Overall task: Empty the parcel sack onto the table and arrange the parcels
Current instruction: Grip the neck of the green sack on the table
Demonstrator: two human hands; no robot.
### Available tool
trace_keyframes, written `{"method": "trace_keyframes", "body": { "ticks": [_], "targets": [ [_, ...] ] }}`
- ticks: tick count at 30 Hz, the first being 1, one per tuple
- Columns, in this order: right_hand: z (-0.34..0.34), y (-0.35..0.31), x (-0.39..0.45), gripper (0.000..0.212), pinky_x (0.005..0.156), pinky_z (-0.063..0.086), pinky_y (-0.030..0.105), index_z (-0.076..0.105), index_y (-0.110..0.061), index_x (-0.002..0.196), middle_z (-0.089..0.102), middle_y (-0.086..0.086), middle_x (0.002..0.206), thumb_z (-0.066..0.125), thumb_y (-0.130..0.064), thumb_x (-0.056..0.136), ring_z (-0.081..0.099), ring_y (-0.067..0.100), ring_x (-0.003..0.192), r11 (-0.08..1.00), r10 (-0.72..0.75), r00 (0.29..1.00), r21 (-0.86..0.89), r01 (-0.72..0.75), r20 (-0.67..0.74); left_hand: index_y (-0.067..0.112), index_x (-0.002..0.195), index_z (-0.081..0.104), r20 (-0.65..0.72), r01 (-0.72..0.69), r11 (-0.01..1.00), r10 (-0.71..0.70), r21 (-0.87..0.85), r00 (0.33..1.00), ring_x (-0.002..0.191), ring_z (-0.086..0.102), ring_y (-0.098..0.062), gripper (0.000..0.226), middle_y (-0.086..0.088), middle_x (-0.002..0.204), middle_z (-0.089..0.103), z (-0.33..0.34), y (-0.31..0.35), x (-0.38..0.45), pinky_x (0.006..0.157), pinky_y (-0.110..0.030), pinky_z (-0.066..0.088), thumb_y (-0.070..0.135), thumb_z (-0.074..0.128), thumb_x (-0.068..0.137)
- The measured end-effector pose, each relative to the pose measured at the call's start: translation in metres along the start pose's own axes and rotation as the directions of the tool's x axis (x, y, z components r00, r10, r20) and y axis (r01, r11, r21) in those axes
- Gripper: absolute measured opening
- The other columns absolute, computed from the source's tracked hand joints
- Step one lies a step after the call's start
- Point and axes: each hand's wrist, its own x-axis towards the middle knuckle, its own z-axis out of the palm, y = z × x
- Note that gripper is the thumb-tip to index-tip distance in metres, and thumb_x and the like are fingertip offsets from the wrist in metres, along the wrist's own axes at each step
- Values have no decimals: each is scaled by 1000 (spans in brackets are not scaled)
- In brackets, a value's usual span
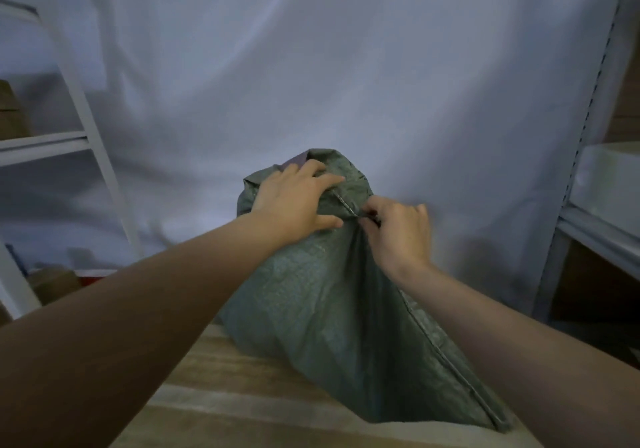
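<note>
Sack (332, 309) of green woven plastic stands upright on the wooden bench (221, 388), near its front edge, and it looks full and heavy. The left hand (294, 205) lies on the top of the sack, with fingers spread and almost straight, pressing the folded mouth down; it curls around nothing. The right hand (398, 229) has its grip together on the seam or tie at the neck of the sack, and the fingers pinch a thin dark strip there. I judge that the step in hand is to open the mouth of the sack, so the task is only at the beginning and no parcel is on the bench yet. To do this step well, the left hand should keep the sack steady while the right hand pulls the strip loose along the seam, not sideways, because a strong side pull could tip the sack off the bench edge. After the mouth is open, it is better to lay the sack on its side with the mouth toward the middle of the bench and lift the bottom slowly. What is inside the sack is hidden; only a small grey-purple corner (294, 162) shows at the top, and I cannot tell what it is. Behind the sack hangs a pale cloth (311, 66), and metal shelves (595, 225) stand on both sides.
</note>
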Motion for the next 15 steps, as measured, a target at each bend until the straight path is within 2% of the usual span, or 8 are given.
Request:
{"method": "trace_keyframes", "body": {
  "ticks": [3,6,9,11,13,15],
  "targets": [
    [2,0,3,9,83,32,36,69,-23,90,73,-3,88,62,-19,93,63,25,87,1000,-17,1000,-10,17,-5,41,133,54,0,-19,1000,19,10,1000,122,50,-22,47,7,140,49,13,2,15,87,-38,44,58,56,89],
    [3,6,2,8,84,36,34,70,-26,94,74,-3,91,63,-23,93,63,26,92,998,52,998,-43,-51,27,34,108,66,-63,-68,998,68,14,996,102,61,-21,27,6,117,61,28,6,26,66,-33,39,51,49,96],
    [1,21,-2,16,94,43,38,69,-26,104,73,-2,100,67,-29,89,65,27,102,982,164,972,-122,-145,167,30,102,65,-93,-66,997,64,-27,994,88,64,-24,26,3,101,67,44,4,33,64,-32,35,45,44,100],
    [-3,33,-4,29,95,42,37,67,-22,109,71,0,108,71,-38,86,63,27,107,942,279,907,-272,-195,316,28,101,64,-133,-38,997,29,-61,991,84,64,-26,26,1,95,69,51,-5,42,64,-33,36,43,43,101],
    [-5,43,-5,30,85,40,34,64,-18,96,69,2,100,73,-44,83,62,27,99,884,376,841,-422,-200,388,26,99,63,-168,-24,993,5,-114,986,84,64,-26,26,1,93,67,54,-16,53,66,-34,40,42,43,101],
    [-4,50,-5,31,74,38,31,59,-16,76,62,1,78,74,-42,82,60,26,82,852,426,814,-478,-213,396,25,97,62,-181,-20,985,-12,-170,983,84,63,-25,25,1,92,66,55,-27,63,67,-34,42,40,43,101]
  ]
}}
